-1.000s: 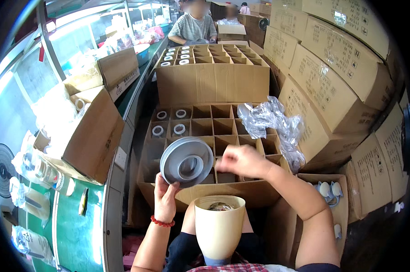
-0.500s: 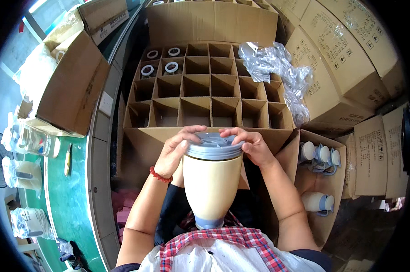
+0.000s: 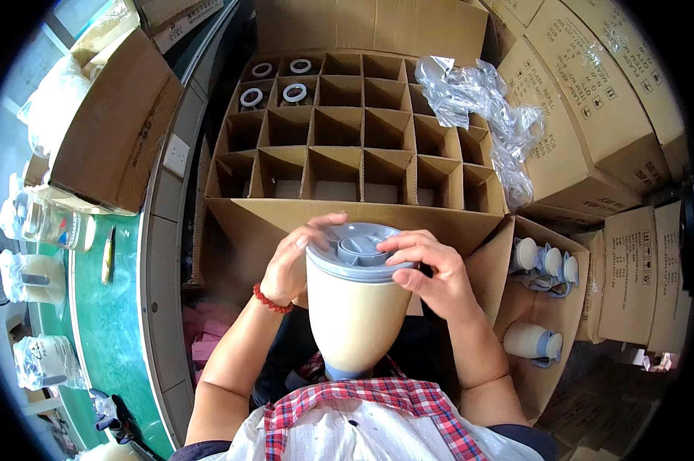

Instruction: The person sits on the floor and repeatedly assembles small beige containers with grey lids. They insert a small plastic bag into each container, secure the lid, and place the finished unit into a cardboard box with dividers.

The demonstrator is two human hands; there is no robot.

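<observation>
Upright in front of my checked apron stands a tall cream container point(image 3: 356, 319) with a blue-grey base, wide at the top and narrower below. A round grey lid point(image 3: 335, 265) with a raised ring in its middle sits on its mouth. My left hand point(image 3: 291, 265) curls around the left side of the rim, fingertips over the lid's edge and a red bead bracelet on the wrist. From the right, my right hand point(image 3: 437, 275) grips the lid, with fingers over its top and the thumb low at the rim. Whether the container has a handle is hidden.
Ahead stands a carton with cardboard dividers point(image 3: 335, 142); several lidded glass jars point(image 3: 294, 94) and crumpled clear plastic point(image 3: 470, 96) are at its top. An open box at right holds small cream jugs point(image 3: 527, 342). At left, a green table point(image 3: 109, 330) bears a cutter knife point(image 3: 108, 256) and bagged jugs.
My right hand has shifted from the rim's edge inward over the lid's top. The lid now tips more toward my view, and my left hand keeps its hold at the left rim.
</observation>
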